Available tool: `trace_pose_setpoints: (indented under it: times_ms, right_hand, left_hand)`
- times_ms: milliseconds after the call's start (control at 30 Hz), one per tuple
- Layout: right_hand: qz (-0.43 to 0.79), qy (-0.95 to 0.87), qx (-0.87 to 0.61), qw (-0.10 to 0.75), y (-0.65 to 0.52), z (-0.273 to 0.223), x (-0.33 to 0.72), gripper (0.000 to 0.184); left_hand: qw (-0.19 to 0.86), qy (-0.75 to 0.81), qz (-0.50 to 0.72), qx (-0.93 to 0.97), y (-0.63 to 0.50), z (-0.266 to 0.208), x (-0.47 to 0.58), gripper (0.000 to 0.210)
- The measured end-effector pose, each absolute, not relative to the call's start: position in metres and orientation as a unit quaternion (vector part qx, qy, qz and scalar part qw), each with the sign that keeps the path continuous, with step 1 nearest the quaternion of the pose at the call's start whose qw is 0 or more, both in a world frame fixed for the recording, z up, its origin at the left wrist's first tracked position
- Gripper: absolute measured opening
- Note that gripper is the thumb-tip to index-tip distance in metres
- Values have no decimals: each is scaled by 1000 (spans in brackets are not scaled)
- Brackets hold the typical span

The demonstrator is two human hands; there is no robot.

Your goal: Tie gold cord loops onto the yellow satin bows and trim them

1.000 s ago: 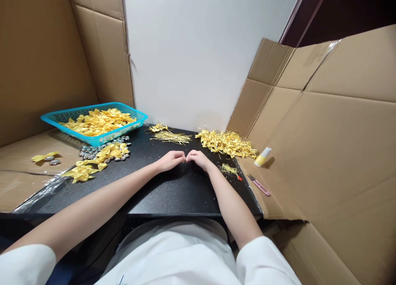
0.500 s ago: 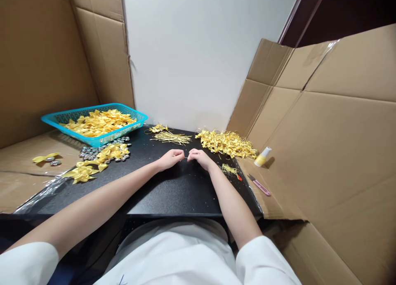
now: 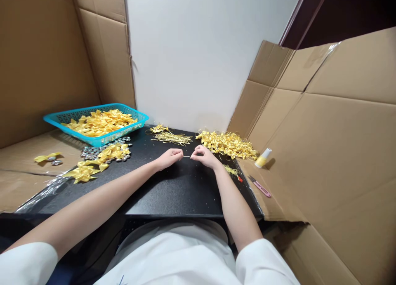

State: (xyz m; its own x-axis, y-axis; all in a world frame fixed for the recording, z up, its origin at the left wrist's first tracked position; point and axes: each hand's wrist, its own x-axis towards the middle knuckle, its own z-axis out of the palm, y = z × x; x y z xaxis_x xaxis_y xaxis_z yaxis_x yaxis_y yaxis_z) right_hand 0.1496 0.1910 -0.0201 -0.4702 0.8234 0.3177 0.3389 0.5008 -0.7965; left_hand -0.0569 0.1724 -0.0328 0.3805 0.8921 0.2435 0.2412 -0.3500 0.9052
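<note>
Between my two hands a thin gold twist tie (image 3: 187,156) stretches level above the black table (image 3: 176,194). My left hand (image 3: 170,158) is closed in a pinch on its left end. At the other end, my right hand (image 3: 204,156) pinches it between thumb and forefinger. Anything else inside the left fingers is hidden. Just beyond my hands lies a bundle of gold twist ties (image 3: 173,138). A heap of small yellow bows with gold ties (image 3: 227,144) sits past my right hand.
A blue basket (image 3: 95,142) of yellow ribbon bows stands at the back left. In front lie silvery beads (image 3: 89,153) and yellow bows (image 3: 83,173). Pink thread snips (image 3: 260,187), a thread spool (image 3: 262,158) and thread scraps (image 3: 230,169) are at right. Cardboard walls flank the table.
My right hand has shifted a little to the right and opened a wider gap from the left hand. More of the gold tie now shows between them.
</note>
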Motion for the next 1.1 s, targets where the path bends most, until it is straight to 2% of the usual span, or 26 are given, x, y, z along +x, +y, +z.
trace_pose_setpoints:
  times_ms: [267, 467, 533, 600, 667, 733, 800, 933, 1100]
  right_hand:
    - [329, -743, -417, 407, 194, -16, 156, 8]
    - [155, -712, -477, 491, 165, 18, 201, 16]
    - [67, -708, -521, 472, 137, 19, 238, 17]
    - [-11, -685, -601, 411, 104, 9, 277, 19]
    - [-64, -624, -702, 336, 72, -7, 309, 28]
    - [-80, -580, -764, 270, 48, -23, 329, 36]
    - [-76, -564, -790, 230, 35, -35, 338, 34]
    - [-65, -567, -789, 226, 35, -47, 339, 26]
    - [-37, -565, -771, 292, 45, -51, 339, 21]
  left_hand:
    - [453, 382, 397, 701, 175, -37, -55, 18]
    - [449, 389, 388, 705, 165, -30, -52, 22]
    - [448, 382, 385, 711, 162, -28, -48, 22]
    - [454, 363, 381, 719, 161, -28, -39, 21]
    - [470, 338, 365, 729, 161, -31, -24, 20]
    - [489, 316, 340, 739, 160, -34, -4, 19]
    - [501, 303, 319, 745, 159, -37, 20, 18]
    - [509, 290, 300, 753, 155, -41, 63, 19]
    - [500, 314, 315, 743, 148, -44, 92, 22]
